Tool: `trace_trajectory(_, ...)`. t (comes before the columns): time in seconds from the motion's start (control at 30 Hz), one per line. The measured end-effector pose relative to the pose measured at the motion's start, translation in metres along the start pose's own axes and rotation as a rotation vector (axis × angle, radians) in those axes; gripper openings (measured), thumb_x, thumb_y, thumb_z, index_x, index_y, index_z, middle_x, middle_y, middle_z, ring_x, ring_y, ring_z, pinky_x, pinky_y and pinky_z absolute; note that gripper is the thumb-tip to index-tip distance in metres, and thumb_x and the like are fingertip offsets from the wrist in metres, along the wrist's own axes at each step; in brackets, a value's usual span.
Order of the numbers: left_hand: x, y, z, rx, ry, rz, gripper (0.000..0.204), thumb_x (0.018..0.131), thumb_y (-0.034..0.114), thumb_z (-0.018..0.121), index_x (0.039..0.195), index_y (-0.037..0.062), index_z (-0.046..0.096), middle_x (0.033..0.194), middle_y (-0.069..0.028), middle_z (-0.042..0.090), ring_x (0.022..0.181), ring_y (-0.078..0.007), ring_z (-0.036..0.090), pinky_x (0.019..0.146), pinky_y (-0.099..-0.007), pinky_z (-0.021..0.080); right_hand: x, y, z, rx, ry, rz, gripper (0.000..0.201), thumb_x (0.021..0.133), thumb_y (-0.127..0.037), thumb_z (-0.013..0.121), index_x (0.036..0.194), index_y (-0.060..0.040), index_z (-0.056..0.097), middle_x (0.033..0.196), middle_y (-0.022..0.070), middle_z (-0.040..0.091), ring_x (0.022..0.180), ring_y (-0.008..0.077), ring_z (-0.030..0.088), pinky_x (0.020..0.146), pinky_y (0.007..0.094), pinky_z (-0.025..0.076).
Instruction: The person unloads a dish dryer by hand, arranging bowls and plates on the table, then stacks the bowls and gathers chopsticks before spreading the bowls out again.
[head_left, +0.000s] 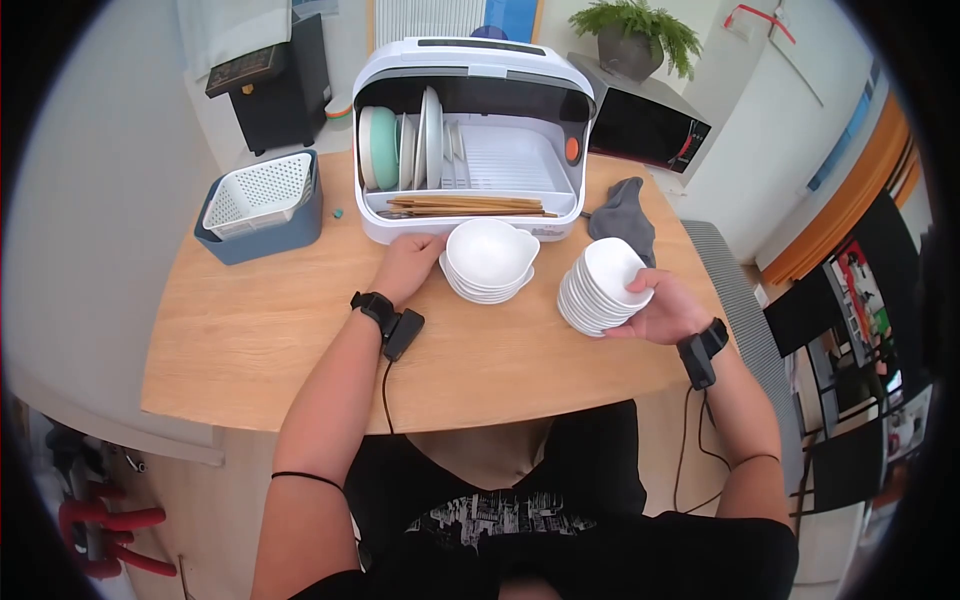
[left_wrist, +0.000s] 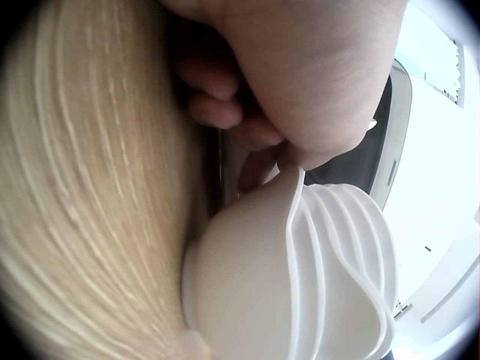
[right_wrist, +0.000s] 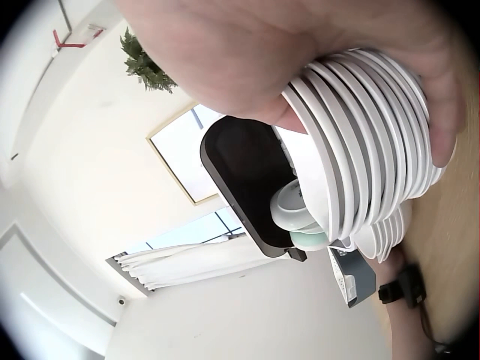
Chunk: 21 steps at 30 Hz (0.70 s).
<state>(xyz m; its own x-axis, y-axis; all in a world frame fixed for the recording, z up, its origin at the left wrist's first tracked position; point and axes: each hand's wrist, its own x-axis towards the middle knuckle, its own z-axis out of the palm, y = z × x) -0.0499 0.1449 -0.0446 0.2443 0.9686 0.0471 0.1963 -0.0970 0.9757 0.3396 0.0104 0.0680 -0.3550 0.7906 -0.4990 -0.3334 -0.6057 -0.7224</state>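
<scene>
My right hand (head_left: 668, 308) grips a stack of small white dishes (head_left: 590, 295), thumb on the top rim and fingers under the bottom. The stack is tilted toward the left, and its layered rims fill much of the right wrist view. At the stack of white spouted bowls (head_left: 490, 255), my left hand (head_left: 408, 268) pinches a rim at the left side, its other fingers curled. From the left wrist, the lowest bowl (left_wrist: 247, 262) shows its foot close to the wood. Directly behind the bowls stands a white dish cabinet (head_left: 470, 232) with its front open.
Plates (head_left: 432, 140), a green bowl (head_left: 383, 150) and chopsticks (head_left: 470, 205) sit in the cabinet. A blue basin (head_left: 265, 240) with a white basket (head_left: 255, 195) stands left on the wooden table (head_left: 250, 340). A grey cloth (head_left: 625, 215) lies right, before a microwave (head_left: 645, 125).
</scene>
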Motion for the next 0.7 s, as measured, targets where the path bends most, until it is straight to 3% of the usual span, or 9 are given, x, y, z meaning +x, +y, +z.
trace_trajectory(0.37,0.005,-0.013,0.0,-0.075,-0.008,-0.013,0.044,0.111,0.032,0.064,0.074,0.0075,0.063,0.063,0.0077,0.046,0.058,-0.0053,0.039,0.054,-0.0279,0.03,0.028,0.011,-0.006,-0.066,-0.044,0.104,0.068,0.096,-0.024,0.064,0.16,-0.0106,0.042,0.149,0.0172,0.062,0.135,0.0367,0.064,0.112,0.0575,0.056)
trace_trajectory(0.43,0.005,-0.013,-0.002,-0.073,-0.007,-0.03,0.043,0.111,0.032,0.063,0.076,0.0067,0.065,0.065,0.0074,0.048,0.059,-0.0059,0.04,0.055,-0.0275,0.032,0.027,0.013,-0.004,-0.18,-0.054,0.041,0.073,0.103,-0.04,0.066,0.164,-0.0108,0.037,0.153,0.0183,0.06,0.135,0.0392,0.064,0.112,0.0577,0.055)
trace_trajectory(0.47,0.004,-0.014,-0.002,-0.067,-0.006,-0.034,0.043,0.111,0.032,0.063,0.076,0.0067,0.065,0.065,0.0074,0.048,0.059,-0.0059,0.04,0.055,-0.0275,0.032,0.026,0.012,-0.004,-0.175,-0.058,0.043,0.073,0.103,-0.04,0.066,0.164,-0.0108,0.037,0.153,0.0183,0.06,0.135,0.0392,0.064,0.112,0.0577,0.055)
trace_trajectory(0.53,0.003,-0.011,-0.001,-0.109,-0.006,0.004,0.043,0.112,0.033,0.063,0.079,0.0061,0.068,0.067,0.0069,0.051,0.06,-0.0063,0.041,0.056,-0.0269,0.033,0.021,0.01,-0.006,-0.313,-0.059,0.055,0.088,0.105,-0.063,0.063,0.168,-0.0109,0.031,0.156,0.0193,0.058,0.131,0.0434,0.066,0.11,0.0562,0.055)
trace_trajectory(0.63,-0.002,-0.002,-0.001,-0.123,0.019,-0.033,0.041,0.112,0.034,0.064,0.084,0.0052,0.071,0.068,0.0064,0.053,0.061,-0.0066,0.043,0.056,-0.0263,0.035,0.005,-0.001,-0.009,-0.468,-0.009,-0.018,0.097,0.104,-0.073,0.059,0.171,-0.0105,0.027,0.163,0.0201,0.052,0.126,0.0484,0.069,0.105,0.0538,0.058)
trace_trajectory(0.67,-0.001,-0.002,-0.001,-0.114,0.019,-0.035,0.041,0.112,0.034,0.064,0.084,0.0052,0.071,0.068,0.0064,0.053,0.061,-0.0066,0.043,0.056,-0.0263,0.035,0.002,-0.006,-0.014,-0.462,-0.016,-0.021,0.097,0.104,-0.073,0.059,0.171,-0.0105,0.027,0.163,0.0201,0.052,0.126,0.0484,0.069,0.105,0.0538,0.058)
trace_trajectory(0.7,-0.001,-0.004,-0.002,-0.135,0.013,-0.024,0.041,0.113,0.035,0.064,0.086,0.005,0.072,0.068,0.0061,0.053,0.06,-0.0068,0.044,0.056,-0.026,0.035,0.0,-0.013,-0.02,-0.507,0.074,-0.104,0.087,0.106,-0.07,0.056,0.167,-0.0109,0.035,0.155,0.0177,0.059,0.118,0.0406,0.072,0.094,0.0472,0.06)
